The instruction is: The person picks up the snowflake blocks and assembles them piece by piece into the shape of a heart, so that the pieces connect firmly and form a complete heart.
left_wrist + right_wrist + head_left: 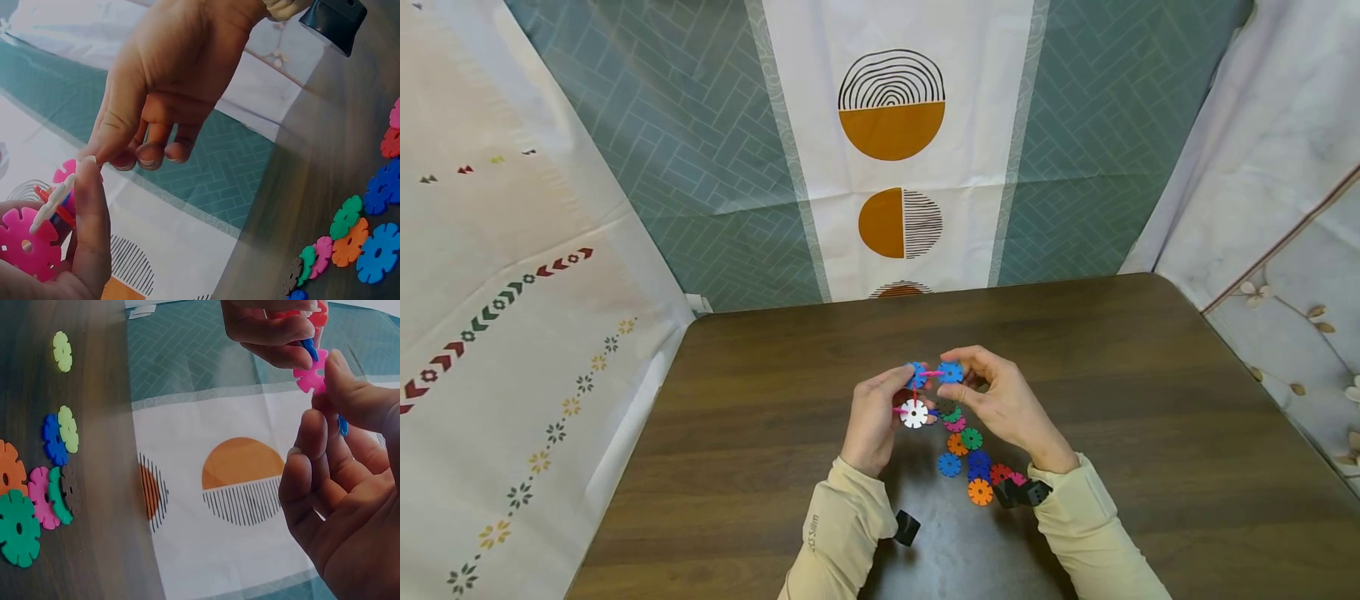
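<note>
Several notched plastic discs are slotted together between both hands, above the table. My left hand (pixel 871 423) grips this joined piece, which has a white disc (pixel 913 414), a blue disc (pixel 917 375) and a red disc seen edge-on. In the left wrist view a large pink disc (pixel 28 245) lies against the left palm. My right hand (pixel 1006 404) pinches another blue disc (pixel 951 372) between thumb and fingers. A pink disc (pixel 312 374) bridges the two blue ones. Fingers hide parts of the piece.
Loose discs lie on the brown table (pixel 760 467) below the hands, among them an orange disc (pixel 980 492), a light blue disc (pixel 950 465) and a green disc (pixel 972 439). A patterned cloth (pixel 895 233) hangs behind the table's far edge.
</note>
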The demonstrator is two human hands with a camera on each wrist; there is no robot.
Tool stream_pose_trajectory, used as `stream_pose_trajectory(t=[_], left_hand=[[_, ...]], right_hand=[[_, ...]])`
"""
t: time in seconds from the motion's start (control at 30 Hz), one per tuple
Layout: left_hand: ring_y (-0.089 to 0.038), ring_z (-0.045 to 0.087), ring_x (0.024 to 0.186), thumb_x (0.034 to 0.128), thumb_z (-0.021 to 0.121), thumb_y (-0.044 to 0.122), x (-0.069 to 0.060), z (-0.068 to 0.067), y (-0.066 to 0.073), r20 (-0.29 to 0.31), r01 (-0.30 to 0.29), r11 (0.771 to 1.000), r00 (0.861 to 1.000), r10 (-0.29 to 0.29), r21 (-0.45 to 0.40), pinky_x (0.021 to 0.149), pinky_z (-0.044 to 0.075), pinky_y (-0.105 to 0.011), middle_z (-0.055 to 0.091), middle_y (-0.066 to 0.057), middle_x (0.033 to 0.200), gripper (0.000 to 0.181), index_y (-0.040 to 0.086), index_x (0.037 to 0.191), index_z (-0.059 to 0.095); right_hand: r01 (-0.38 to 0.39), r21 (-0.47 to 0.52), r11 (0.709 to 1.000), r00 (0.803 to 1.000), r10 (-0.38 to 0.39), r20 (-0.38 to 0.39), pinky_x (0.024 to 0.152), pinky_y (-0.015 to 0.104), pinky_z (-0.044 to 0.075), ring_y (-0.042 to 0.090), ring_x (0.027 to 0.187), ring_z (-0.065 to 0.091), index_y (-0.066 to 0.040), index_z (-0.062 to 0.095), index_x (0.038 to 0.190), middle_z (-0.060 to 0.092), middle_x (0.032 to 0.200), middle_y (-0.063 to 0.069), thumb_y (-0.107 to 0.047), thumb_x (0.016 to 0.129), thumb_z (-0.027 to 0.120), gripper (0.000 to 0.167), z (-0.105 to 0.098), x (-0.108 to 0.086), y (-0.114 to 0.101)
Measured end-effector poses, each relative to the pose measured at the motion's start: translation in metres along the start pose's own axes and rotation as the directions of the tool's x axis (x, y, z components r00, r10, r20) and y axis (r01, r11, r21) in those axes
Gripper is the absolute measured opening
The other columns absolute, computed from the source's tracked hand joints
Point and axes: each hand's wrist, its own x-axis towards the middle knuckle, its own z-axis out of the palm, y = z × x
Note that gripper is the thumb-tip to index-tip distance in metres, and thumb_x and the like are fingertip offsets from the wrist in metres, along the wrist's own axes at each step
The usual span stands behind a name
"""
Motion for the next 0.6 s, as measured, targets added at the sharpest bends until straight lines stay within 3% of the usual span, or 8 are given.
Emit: stream_pose_trajectory(t=[0.3,0.6], left_hand=[[-0.017,0.064,0.061,0.0975,0.058,0.026,-0.001,0.0005,0.0014,0.016,0.007,1.0,1.0,-0.007,0.01,0.062,0.059,-0.037,0.069,-0.01,0.085,0.035,-0.004,0.113,0.067],[-0.018,0.064,0.062,0.0969,0.059,0.03,-0.0007,-0.0016,0.0009,0.019,0.017,1.0,1.0,-0.018,0.005,0.063,0.059,-0.036,0.069,-0.01,0.085,0.039,-0.006,0.111,0.067]], right_hand=[[-0.011,-0.024,1.0,1.0,0.011,0.0,0.065,0.028,0.049,0.02,0.072,0.055,-0.021,0.064,0.115,0.058,0.082,0.0,-0.027,0.08,0.078,0.037,0.002,-0.0003,-0.0005],[-0.009,-0.052,0.999,0.999,0.012,0.041,0.069,0.032,0.052,0.018,0.077,0.058,-0.023,0.063,0.126,0.059,0.088,-0.002,-0.03,0.086,0.074,0.042,-0.0025,-0.0031,-0.004]])
